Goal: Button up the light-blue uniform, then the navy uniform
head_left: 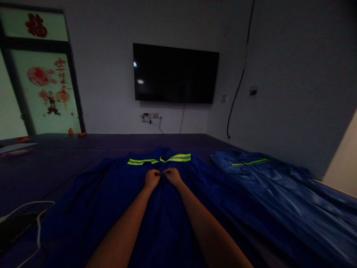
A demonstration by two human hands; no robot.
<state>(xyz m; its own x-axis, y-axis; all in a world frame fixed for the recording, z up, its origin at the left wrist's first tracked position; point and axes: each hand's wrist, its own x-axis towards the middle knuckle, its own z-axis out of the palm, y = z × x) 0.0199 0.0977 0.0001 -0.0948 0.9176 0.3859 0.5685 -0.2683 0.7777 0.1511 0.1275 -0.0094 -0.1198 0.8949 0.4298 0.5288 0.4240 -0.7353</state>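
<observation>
A dark blue work jacket (pixel 111 197) with yellow-green and grey reflective strips across the chest lies spread out in front of me, collar away from me. Both of my hands meet at its front opening, just below the strips. My left hand (pixel 153 179) is closed, its fingertips pinching the jacket's front edge. Close beside it, my right hand (pixel 172 176) pinches the opposite edge, also closed. Whether a button or a zip sits between the fingertips is too small and dark to tell.
On the right lies a second blue garment (pixel 279 186) with a yellow-green strip. At the lower left are a dark flat device (pixel 16 227) and a white cable (pixel 39 227). Small orange objects (pixel 80 134) sit near the door. A black cable (pixel 237 100) hangs along the right wall.
</observation>
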